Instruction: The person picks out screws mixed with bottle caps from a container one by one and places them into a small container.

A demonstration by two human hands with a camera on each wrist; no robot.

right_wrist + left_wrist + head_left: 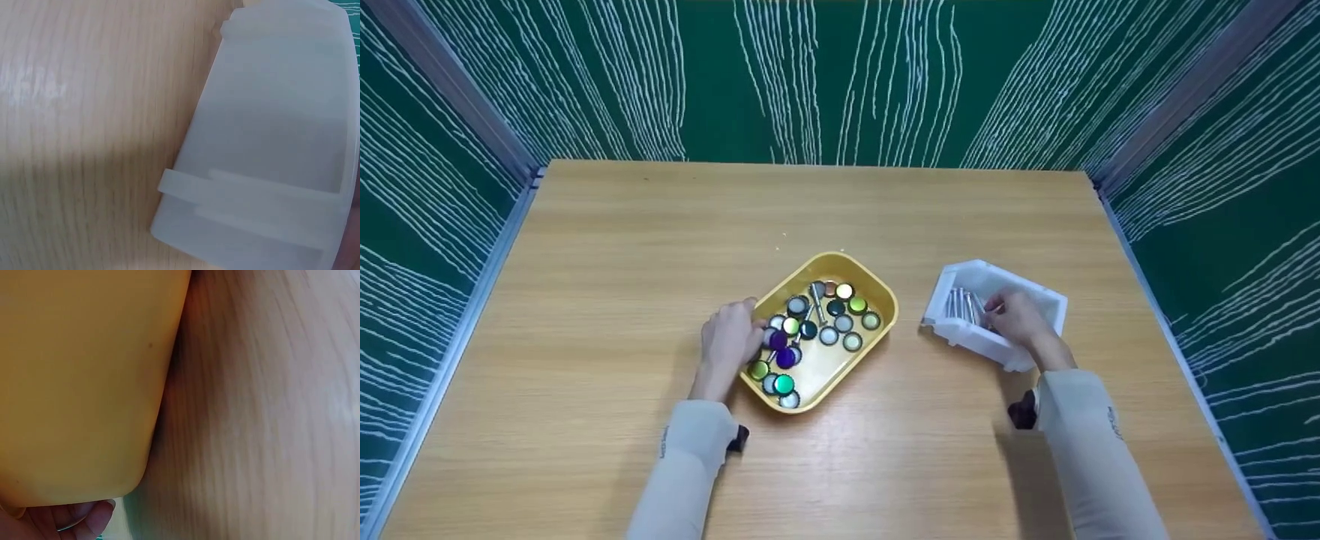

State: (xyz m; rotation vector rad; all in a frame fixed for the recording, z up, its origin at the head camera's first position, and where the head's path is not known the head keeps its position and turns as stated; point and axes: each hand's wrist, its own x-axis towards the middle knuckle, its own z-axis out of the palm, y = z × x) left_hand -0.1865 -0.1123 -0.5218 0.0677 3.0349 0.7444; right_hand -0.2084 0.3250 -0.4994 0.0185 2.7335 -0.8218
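With sleeves (682,465) outstretched over desk (900,465), clasps yellow tray (820,375) in left grip (729,337); holds right grip (1024,322) bent inside white bin (979,344) by metal rods (959,304), cannot tell if pinching.

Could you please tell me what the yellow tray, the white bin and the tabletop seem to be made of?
Yellow tray: probably plastic, smooth and satin, with rounded, moulded-looking corners.
White bin: likely plastic, matte and milky, with raised bands on its side.
Tabletop: wood or wood-look laminate, slightly glossy; grain and a soft reflection show, but not which.
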